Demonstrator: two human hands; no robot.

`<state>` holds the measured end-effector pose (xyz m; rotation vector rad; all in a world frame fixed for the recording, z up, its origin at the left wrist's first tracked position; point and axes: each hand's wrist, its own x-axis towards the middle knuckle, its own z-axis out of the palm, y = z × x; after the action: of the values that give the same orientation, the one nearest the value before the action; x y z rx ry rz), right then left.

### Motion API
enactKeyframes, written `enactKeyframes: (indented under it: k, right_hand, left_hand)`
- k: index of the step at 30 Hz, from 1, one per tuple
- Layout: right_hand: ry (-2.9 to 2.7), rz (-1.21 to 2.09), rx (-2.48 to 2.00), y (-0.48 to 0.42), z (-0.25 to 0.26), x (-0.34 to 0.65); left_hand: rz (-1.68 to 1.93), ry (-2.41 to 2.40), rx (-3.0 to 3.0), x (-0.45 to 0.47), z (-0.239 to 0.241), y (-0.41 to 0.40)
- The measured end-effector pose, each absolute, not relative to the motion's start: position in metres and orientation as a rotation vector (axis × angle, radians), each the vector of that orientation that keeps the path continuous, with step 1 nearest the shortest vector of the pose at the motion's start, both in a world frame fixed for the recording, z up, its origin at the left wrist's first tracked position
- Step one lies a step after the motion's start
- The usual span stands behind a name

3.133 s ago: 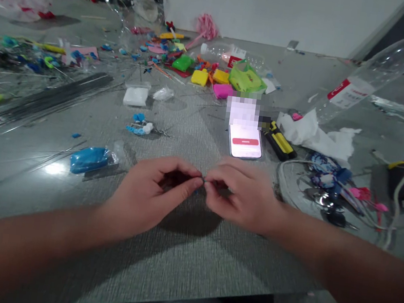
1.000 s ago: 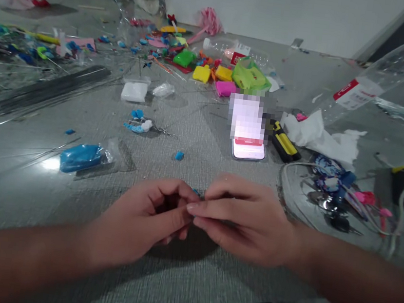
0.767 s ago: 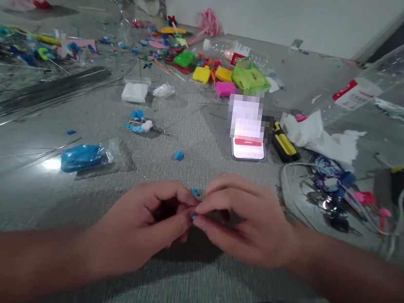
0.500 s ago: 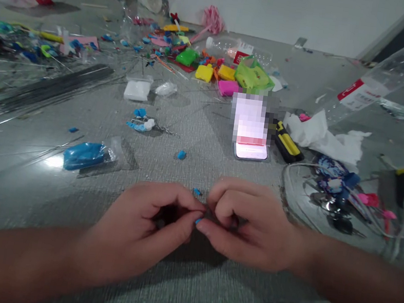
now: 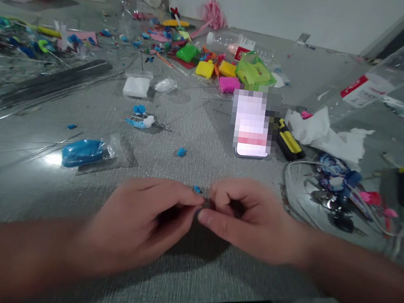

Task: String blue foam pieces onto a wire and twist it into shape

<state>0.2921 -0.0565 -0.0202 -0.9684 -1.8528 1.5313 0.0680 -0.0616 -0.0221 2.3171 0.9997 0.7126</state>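
Note:
My left hand is closed in a pinch, with thumb and forefinger tips together. Directly beside it, my right hand has curled fingers and a thumb that meets the left fingertips. A tiny blue piece of clay shows between the fingertips, mostly hidden. Just beyond them on the table lies a blue clay bit, and farther out sits a small blue lump. To the left is a bag of blue clay. Behind it rests a blue and white clay piece with wires.
A lit phone and a yellow-black cutter lie beyond my right hand. Keys and a white cable are at right. Bundled wires lie left. Coloured clay packs and plastic bottles stand or lie farther back.
My hands have shifted slightly upward and turned a little, still meeting at the fingertips. Less of the blue clay shows between them. The view has tilted slightly.

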Motion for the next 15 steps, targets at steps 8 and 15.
enactKeyframes:
  k: [8, 15]
  right_hand:
    - [-1.626, 1.548, -0.921, -0.057, -0.021, 0.295]
    - [-1.774, 1.364, -0.959, -0.052, -0.026, 0.296]
  left_hand:
    - [0.697, 1.089, 2.416, 0.067, -0.027, -0.047]
    - [0.479, 0.992, 2.486, 0.062, -0.040, -0.026]
